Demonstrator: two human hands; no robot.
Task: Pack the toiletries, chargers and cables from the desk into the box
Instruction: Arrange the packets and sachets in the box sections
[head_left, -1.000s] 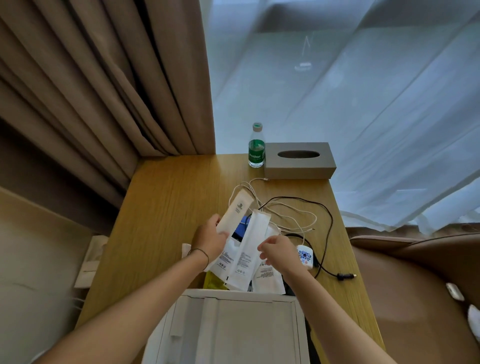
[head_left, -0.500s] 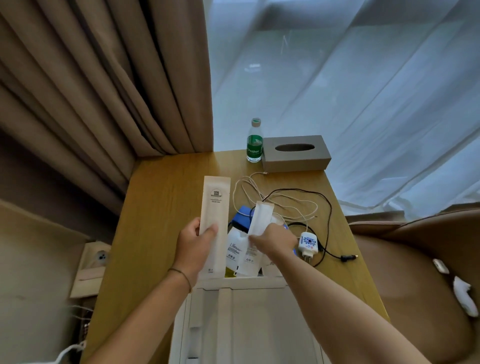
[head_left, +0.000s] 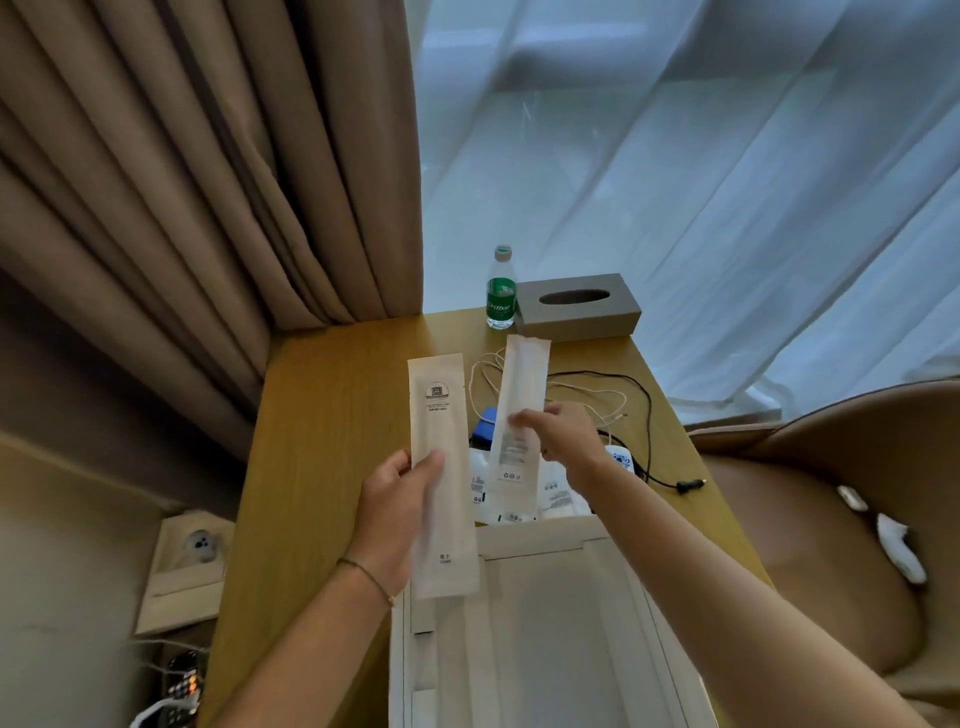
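Observation:
My left hand (head_left: 392, 512) grips a long beige toiletry packet (head_left: 440, 415) upright above the box's left edge. My right hand (head_left: 558, 434) pinches a second long white packet (head_left: 521, 395), lifted above the desk. Several more white sachets (head_left: 556, 493) lie just beyond the open white box (head_left: 535, 540) at the near desk edge. A blue item (head_left: 484, 423) shows behind the packets. White cables (head_left: 582, 389), a black cable (head_left: 647, 415) and a white charger (head_left: 621, 460) lie on the wooden desk (head_left: 332, 415) to the right.
A green-labelled water bottle (head_left: 501, 291) and a grey tissue box (head_left: 576, 306) stand at the desk's far edge. Brown curtains (head_left: 208, 156) hang left, sheer ones right. A brown leather chair (head_left: 831, 519) is beside the desk. A wall socket panel (head_left: 192, 551) sits lower left.
Both hands have risen from the pile. The right hand lifted its white packet clear of the sachets and upright; the left packet stays raised, closer to the box edge.

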